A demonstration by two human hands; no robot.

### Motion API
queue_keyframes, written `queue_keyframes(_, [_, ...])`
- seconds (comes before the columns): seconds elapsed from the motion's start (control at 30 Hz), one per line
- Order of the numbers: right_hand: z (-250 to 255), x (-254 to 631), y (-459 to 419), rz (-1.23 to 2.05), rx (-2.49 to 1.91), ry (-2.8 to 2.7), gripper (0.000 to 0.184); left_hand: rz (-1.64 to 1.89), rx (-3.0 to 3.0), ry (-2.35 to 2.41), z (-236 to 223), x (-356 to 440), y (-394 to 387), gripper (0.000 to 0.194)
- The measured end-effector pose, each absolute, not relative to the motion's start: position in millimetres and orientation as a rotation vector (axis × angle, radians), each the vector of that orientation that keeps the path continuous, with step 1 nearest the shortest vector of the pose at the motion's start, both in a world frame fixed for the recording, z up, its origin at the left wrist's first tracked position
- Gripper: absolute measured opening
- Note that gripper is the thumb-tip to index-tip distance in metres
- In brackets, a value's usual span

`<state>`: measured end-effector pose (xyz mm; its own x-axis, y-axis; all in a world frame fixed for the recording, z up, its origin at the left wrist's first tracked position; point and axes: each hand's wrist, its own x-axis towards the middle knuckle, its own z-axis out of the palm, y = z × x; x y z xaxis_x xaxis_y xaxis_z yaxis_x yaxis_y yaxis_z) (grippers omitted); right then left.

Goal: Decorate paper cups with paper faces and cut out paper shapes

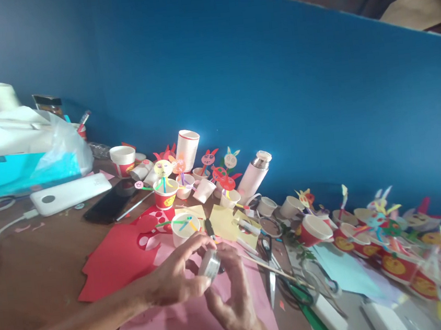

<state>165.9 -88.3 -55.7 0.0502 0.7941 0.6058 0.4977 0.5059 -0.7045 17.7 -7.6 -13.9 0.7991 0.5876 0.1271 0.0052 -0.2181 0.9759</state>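
A small greyish roll of tape (210, 265) is held up in front of me, over a sheet of pink paper (162, 328). My left hand (171, 275) grips it from the left, thumb at its lower edge and fingers over the top. The curved fingers of my right hand (233, 289) close on its right side, with the thumb below. Just behind my hands stands a white paper cup (181, 237) with coloured paper strips in it. A dark pen (209, 229) lies beside that cup.
Red paper (113, 265) lies left, near a phone (110, 202) and a white power bank (71, 193). Scissors (270, 275) and a thin stick (279, 270) lie right. Behind are a thermos (255, 177) and decorated cups (166, 197); more cups (316, 228) crowd the right.
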Motion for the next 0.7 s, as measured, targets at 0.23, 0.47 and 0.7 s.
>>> queue_keyframes(0.23, [-63.0, 170.9, -86.6, 0.326, -1.171, -1.446, 0.051, 0.582, 1.603, 0.448, -20.1, 42.1, -0.1, 0.039])
queue_keyframes(0.47, [-59.1, 173.7, -82.0, 0.174, -1.182, -1.408, 0.046, 0.609, 1.458, 0.418, -17.1, 63.0, 0.8, 0.017])
queue_keyframes(0.7, [-59.5, 178.8, -86.4, 0.248, -1.289, -1.267, 0.046, 0.656, 1.365, 0.328, -19.3, 62.9, -0.7, 0.037])
